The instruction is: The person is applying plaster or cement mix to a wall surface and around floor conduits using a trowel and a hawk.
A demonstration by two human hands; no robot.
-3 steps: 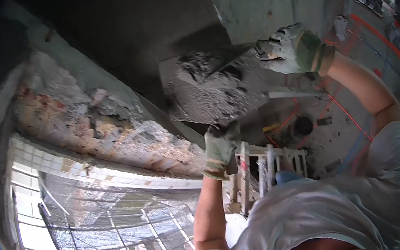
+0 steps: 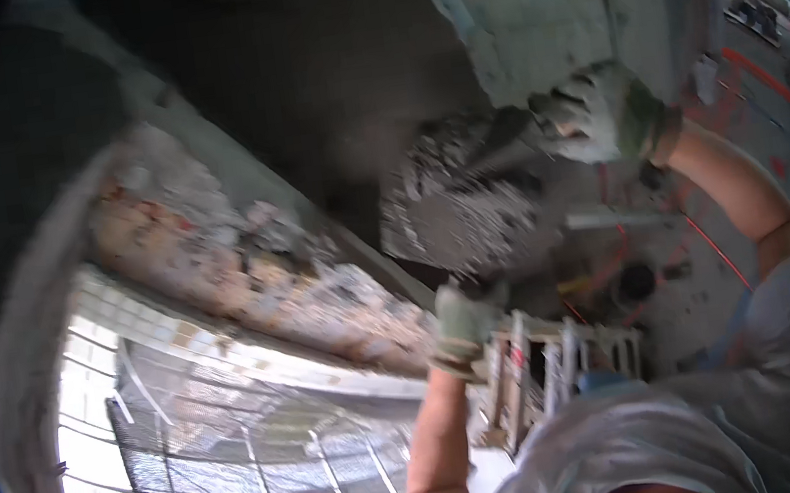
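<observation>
A plasterer's hawk, its flat board [image 2: 398, 221] heaped with wet grey mortar [image 2: 485, 210], is held out over the floor. My left hand [image 2: 465, 325], in a green and white work glove, is closed under its near edge; the handle itself is hidden. My right hand [image 2: 602, 114], in a similar mortar-smeared glove, is closed at the far right of the board. From it a trowel's dark blade [image 2: 506, 144] reaches into the mortar, blurred by motion. The trowel's handle is mostly covered by my fingers.
On the left runs a broken window ledge [image 2: 249, 276] of rough masonry, with netting and bars [image 2: 274, 462] beyond it. A dark plastered wall [image 2: 292, 70] stands ahead. Below me are a pale slatted stand or ladder [image 2: 522, 374], a dark round bucket [image 2: 634, 283] and red lines [image 2: 715, 249].
The whole view has shifted, so everything sits further right and slightly lower. Both hands still hold the hawk and the trowel; the mortar looks more blurred.
</observation>
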